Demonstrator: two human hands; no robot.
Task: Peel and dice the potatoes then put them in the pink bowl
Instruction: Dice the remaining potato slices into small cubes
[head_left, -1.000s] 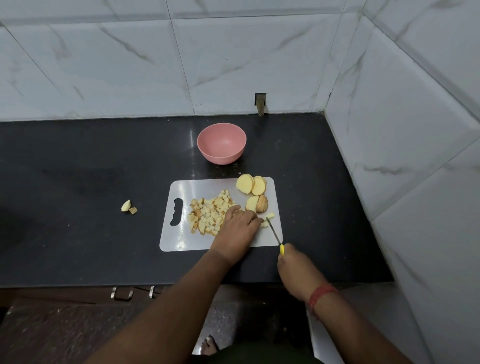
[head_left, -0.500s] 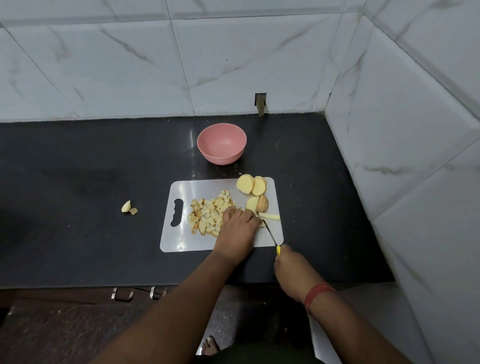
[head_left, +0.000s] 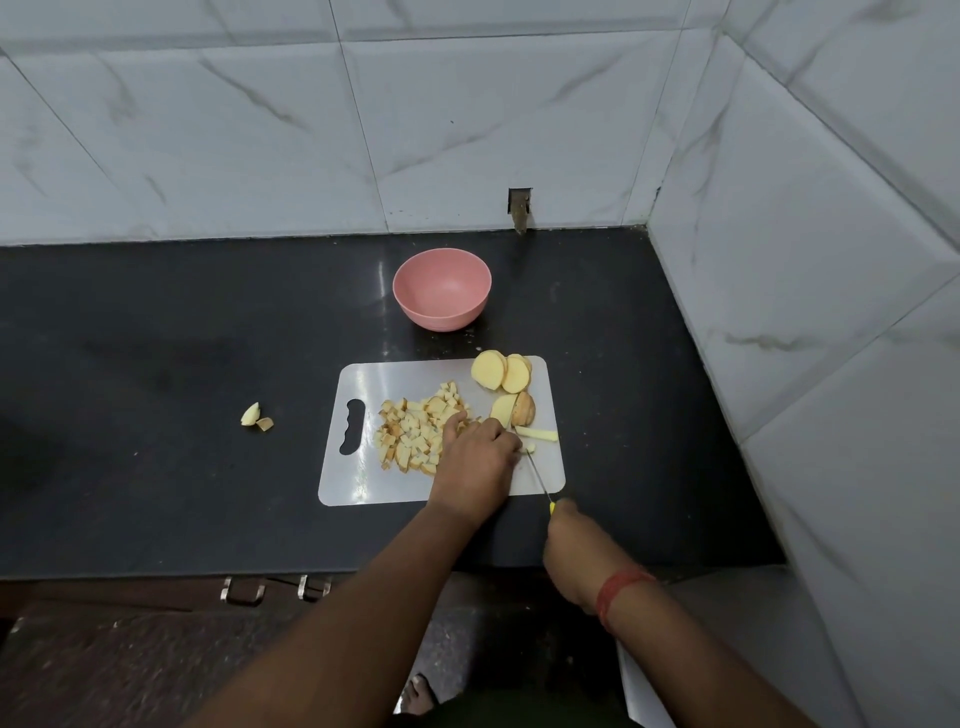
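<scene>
On the cutting board (head_left: 363, 483), the left hand (head_left: 475, 457) pins a potato strip (head_left: 537, 434) lying crosswise just beyond the knife (head_left: 537, 478), gripped by the right hand (head_left: 574, 545), nearer than the empty pink bowl (head_left: 441, 288).

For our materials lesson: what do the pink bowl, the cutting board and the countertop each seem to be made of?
Pink bowl: probably plastic, matte, with an even colour and no glare.
Cutting board: likely thin plastic, pale and semi-glossy, with soft reflections and a moulded handle slot.
Countertop: polished dark stone, perhaps granite, showing faint speckles and mirror-like highlights.
</scene>
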